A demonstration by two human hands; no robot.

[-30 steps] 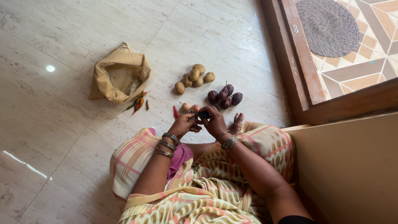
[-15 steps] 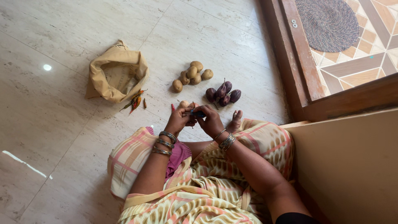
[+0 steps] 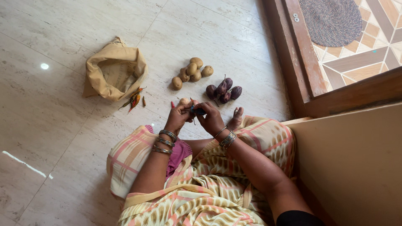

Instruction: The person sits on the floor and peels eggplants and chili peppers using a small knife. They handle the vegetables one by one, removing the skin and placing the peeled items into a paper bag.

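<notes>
From the head camera, both hands meet over the marble floor (image 3: 63, 104), just in front of the person's crossed legs. The left hand (image 3: 179, 118) and the right hand (image 3: 210, 118) have their fingers (image 3: 187, 109) curled shut around one small dark blue object (image 3: 198, 111), pinched between the two sets of fingertips. It seems light and rigid, small enough that a fingertip pinch at either end would control it; it may slip if squeezed loosely. What it is exactly is hard to make out, since the fingers cover most of it.

Just beyond the fingers lie a small pale vegetable (image 3: 184, 101) and a red chilli (image 3: 172, 104), close to the left hand. Further out from the fingers sits a cluster of potatoes (image 3: 191, 71), and beside the right hand's far side a group of small purple brinjals (image 3: 223, 91). Out past the left hand, a few more chillies (image 3: 135, 98) rest against an open brown cloth bag (image 3: 114, 71). The bag's contents are hidden. A wooden door frame (image 3: 301, 62) and a round woven mat (image 3: 331, 21) are cut off at the top edge.
</notes>
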